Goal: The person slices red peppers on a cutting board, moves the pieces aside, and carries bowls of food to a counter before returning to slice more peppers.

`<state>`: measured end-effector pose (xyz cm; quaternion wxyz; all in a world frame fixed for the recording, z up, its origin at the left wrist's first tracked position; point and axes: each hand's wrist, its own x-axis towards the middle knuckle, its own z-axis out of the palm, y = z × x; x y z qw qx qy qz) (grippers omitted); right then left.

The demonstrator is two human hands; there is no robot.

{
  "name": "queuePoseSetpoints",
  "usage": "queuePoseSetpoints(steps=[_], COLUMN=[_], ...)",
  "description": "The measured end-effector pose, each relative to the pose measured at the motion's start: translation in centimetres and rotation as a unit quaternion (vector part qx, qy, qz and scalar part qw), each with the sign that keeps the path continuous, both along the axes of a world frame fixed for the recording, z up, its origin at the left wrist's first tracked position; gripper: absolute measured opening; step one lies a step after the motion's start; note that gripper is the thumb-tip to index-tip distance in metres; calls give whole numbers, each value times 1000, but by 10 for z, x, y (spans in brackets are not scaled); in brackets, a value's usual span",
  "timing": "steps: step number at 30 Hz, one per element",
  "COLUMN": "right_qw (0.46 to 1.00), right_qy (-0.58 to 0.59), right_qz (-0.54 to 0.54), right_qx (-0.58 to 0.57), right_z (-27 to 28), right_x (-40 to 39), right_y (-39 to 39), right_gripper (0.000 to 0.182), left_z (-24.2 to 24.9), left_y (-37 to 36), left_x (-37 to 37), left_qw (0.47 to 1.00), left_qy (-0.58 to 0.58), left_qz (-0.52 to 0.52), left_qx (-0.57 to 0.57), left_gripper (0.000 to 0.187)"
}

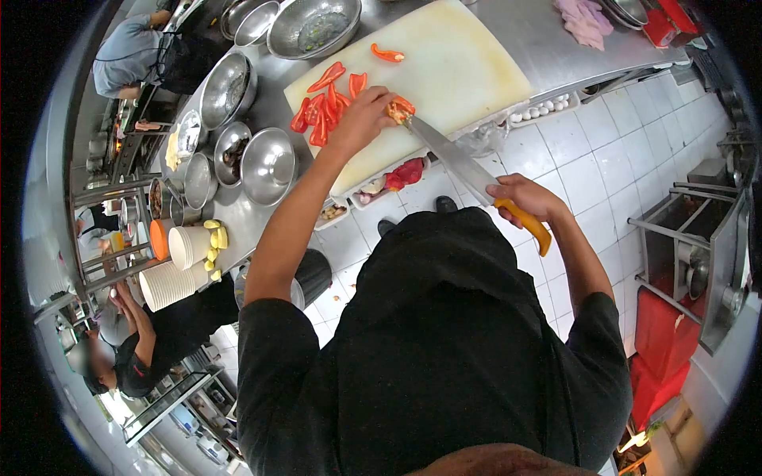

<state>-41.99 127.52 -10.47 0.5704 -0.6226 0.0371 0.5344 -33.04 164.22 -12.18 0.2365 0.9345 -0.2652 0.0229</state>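
Observation:
My left hand (363, 119) is closed on a piece of red pepper (402, 108) whose seedy inside shows, over the white cutting board (452, 51). In my right hand (524, 198) is a large kitchen knife (456, 159), gripped by its yellow handle. The blade slants up to the left, its tip right at the pepper piece. Left of my left hand lies a pile of cut red pepper pieces (318, 119). One more red pepper piece (387, 53) rests alone farther back on the board.
Several metal bowls (268, 166) stand left of the board. Below its front edge are containers with red peppers (409, 172) and eggs (544, 109). A pink cloth (583, 22) lies at the back right. Stacked paper cups (171, 285) and two other people (135, 55) are to the left.

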Motion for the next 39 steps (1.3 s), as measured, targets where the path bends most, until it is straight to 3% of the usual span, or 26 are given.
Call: queuePoseSetpoints(steps=[7, 10, 16, 19, 22, 26, 28, 31, 34, 39], right_qw=[1000, 998, 994, 994, 994, 997, 997, 998, 996, 992], right_qy=[-20, -21, -62, -60, -52, -33, -23, -20, -55, -70], right_qz=[2, -11, 33, 41, 44, 33, 22, 16, 8, -7], right_qx=[-24, -62, -79, -84, -80, -60, -65, -65, -71, -102], right_z=[10, 5, 19, 23, 17, 7, 9, 13, 12, 35], right_x=[3, 1, 4, 7, 10, 8, 6, 4, -1, -8], right_y=[3, 3, 6, 5, 2, 0, 2, 5, 6, 17], right_gripper=[34, 33, 33, 34, 34, 34, 32, 30, 29, 32], left_z=[23, 33, 27, 21, 16, 2, -8, 13, 59, 105], left_y=[-17, -22, -22, -18, -16, -7, -3, 9, 18, 78], left_x=[-16, -23, -12, -12, -21, -19, -15, -16, -38, -123], left_qw=[999, 988, 974, 978, 992, 985, 934, 872, 768, 669], left_qy=[-15, -71, -27, -29, -51, 24, 84, 121, 85, -40], left_qz=[11, -61, -128, -148, -102, 51, 146, 220, 257, 306], left_qx=[45, 121, 184, 143, 57, -163, -315, -420, -580, -677], left_gripper=[42, 39, 27, 23, 22, 14, 12, 8, 8, 8])
